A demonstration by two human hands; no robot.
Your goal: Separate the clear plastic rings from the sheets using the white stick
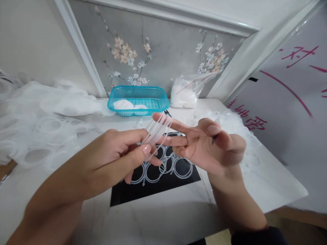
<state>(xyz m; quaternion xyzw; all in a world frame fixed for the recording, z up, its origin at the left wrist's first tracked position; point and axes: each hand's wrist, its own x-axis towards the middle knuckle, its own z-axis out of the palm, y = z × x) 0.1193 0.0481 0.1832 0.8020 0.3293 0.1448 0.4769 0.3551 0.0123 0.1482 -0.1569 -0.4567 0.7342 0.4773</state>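
Observation:
My left hand [109, 153] pinches a bundle of thin, translucent white loops [158, 131] between thumb and fingers. My right hand [204, 146] is turned palm toward me, its outstretched fingers passing through the loops and holding them taut. The right thumb and a bent finger come together around a small dark pointed thing [215, 139], too little of it showing to name. Beneath both hands, a black mat [127, 197] carries several clear, ring-shaped pieces [183, 167] joined by thin strips. My left fingers partly cover them.
A blue plastic basket [139, 89] with white pieces inside stands by the wall. Beside it is a zip bag [184, 95] of white material. Translucent rings [51, 153] are heaped at left, and more clear pieces [224, 119] lie at right near a whiteboard [288, 102].

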